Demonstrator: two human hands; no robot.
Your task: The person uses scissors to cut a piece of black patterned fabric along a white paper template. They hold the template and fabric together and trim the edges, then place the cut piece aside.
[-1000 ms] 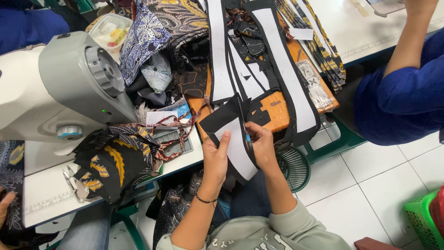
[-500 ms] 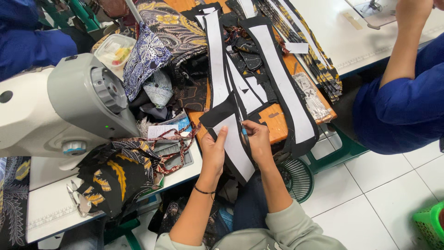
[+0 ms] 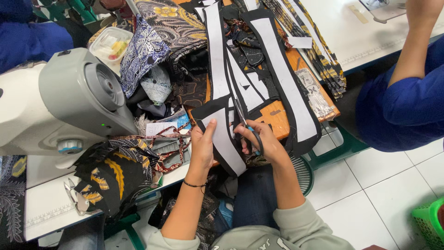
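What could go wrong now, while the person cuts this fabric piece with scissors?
The left hand pinches the black-and-white fabric strip close to the scissors in the right hand, so the thumb might get nicked. Other strips lie just under the blades and might be cut by mistake.

grey sweatshirt with sleeves pushed up past the elbows, some lettering on the chest, thin dark bracelet on the left wrist, dark jeans
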